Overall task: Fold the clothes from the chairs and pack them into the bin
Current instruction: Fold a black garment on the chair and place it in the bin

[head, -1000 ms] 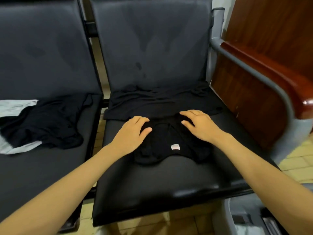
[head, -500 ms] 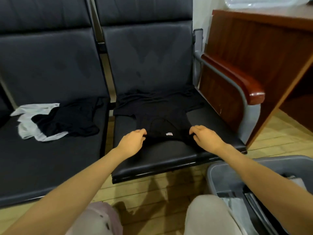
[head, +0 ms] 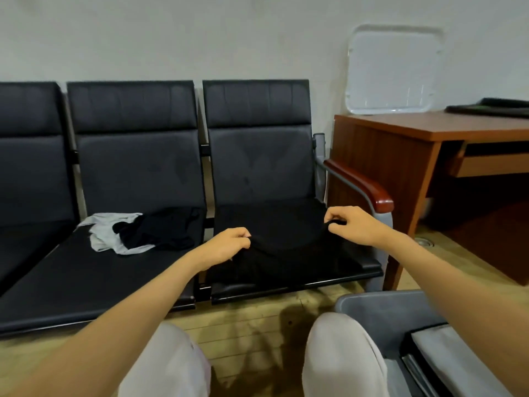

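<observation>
A black garment (head: 289, 247) hangs over the seat of the right-hand black chair (head: 257, 167), lifted at its top edge. My left hand (head: 226, 246) pinches its left corner and my right hand (head: 353, 224) pinches its right corner, both raised a little above the seat. On the middle chair (head: 134, 164) lies a heap of a black garment (head: 163, 232) on a light grey one (head: 106, 234). The grey bin (head: 369, 308) stands on the floor at the lower right, with folded grey and dark clothes (head: 446, 356) inside.
A wooden desk (head: 406, 156) stands right of the chairs, close to the red-brown armrest (head: 360, 181). A white tray (head: 392, 70) leans on the wall above it. My knees in light trousers (head: 337, 356) are at the bottom, over a wooden floor.
My hands went from lying flat on the black garment to pinching its two corners and lifting it. The view pulled back and up, showing the whole chair row, the desk and the bin.
</observation>
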A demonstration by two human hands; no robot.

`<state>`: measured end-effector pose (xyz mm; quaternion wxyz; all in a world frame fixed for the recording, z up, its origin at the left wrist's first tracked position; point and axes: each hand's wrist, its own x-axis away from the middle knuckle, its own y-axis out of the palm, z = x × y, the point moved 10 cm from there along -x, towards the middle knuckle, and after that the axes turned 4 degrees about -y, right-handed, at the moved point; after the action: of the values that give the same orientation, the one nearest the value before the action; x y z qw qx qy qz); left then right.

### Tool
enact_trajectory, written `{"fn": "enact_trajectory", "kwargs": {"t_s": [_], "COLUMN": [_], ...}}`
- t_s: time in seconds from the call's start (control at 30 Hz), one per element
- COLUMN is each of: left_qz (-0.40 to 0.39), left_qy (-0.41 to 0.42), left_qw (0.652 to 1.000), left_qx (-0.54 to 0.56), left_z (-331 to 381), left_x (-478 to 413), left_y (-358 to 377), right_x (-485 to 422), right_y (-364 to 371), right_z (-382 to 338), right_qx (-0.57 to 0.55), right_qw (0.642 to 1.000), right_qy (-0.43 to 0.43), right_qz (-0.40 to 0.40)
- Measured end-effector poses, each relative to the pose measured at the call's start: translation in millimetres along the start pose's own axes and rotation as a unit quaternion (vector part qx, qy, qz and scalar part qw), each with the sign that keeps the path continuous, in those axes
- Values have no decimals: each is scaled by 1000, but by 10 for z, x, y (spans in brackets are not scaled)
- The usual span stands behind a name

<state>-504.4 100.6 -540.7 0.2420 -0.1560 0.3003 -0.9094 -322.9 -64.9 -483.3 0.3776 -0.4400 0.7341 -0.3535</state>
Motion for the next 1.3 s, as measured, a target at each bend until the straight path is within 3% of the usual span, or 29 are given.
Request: {"fn": "enact_trajectory", "kwargs": {"t_s": [0.27, 0.53, 0.7, 0.87, 0.93, 1.0, 1.07, 1.13, 1.2, 1.3], "left_qz": [62, 215, 214, 194, 215, 258, 265, 243, 192, 115], "left_qy": [-14, 1, -44, -98, -81, 0, 66, 78, 46, -16], "left_qw": [998, 973, 975, 973, 955, 930, 919, 922, 925, 915], "left_qx": [15, 83, 37, -80, -187, -261, -283, -293, -324, -386], "left_z": [-34, 61, -404, -1159, -1248, -1102, -975, -946, -1011, -1142], "left_x": [-347, -1908, -3195, -3962, -3974, -3800, -3566, -3320, -3085, -2773], "left_y": [-233, -1172, -1075, -654, -476, -305, -110, 69, 284, 550], "right_x": [-342, -1974, -3025, -3330, -3274, -3171, -3025, -2846, -2662, -2364], "right_y": [-23, -287, 354, 1237, 1514, 1625, 1601, 1573, 1673, 2059], "right_z": [174, 729, 1662, 2500, 2644, 2614, 2450, 2224, 1976, 1794], "right_qx": [5, 55, 93, 145, 178, 189, 173, 157, 148, 142], "right_qw": [999, 994, 991, 974, 964, 963, 966, 968, 975, 986], "right_qy": [32, 27, 89, 176, 198, 182, 139, 94, 55, 83], "right_qz": [26, 94, 44, 6, 8, 60, 131, 173, 157, 26]}}
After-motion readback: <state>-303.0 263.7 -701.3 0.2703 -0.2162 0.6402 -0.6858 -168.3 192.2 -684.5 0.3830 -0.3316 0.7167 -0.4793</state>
